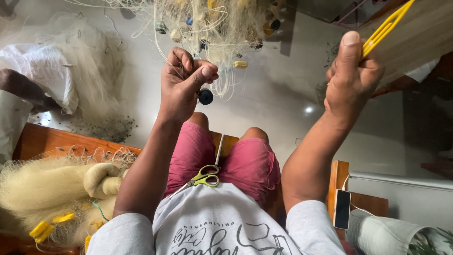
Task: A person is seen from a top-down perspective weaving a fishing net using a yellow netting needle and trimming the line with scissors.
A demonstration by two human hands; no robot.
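Above pale glossy floor, the hanging net [212, 23] is pinched by the left hand [181, 85] while the yellow netting needle [384, 28] is clamped in the right hand [351, 75]; twine is best kept taut.

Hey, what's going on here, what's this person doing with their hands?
A seated person is working on a pale fishing net that hangs in front of them. Their left hand pinches the net's lines just above a dark round float. Their right hand is raised, gripping a yellow netting needle. Green-handled scissors rest on their lap, and more bundled net lies on the wooden bench beside them.
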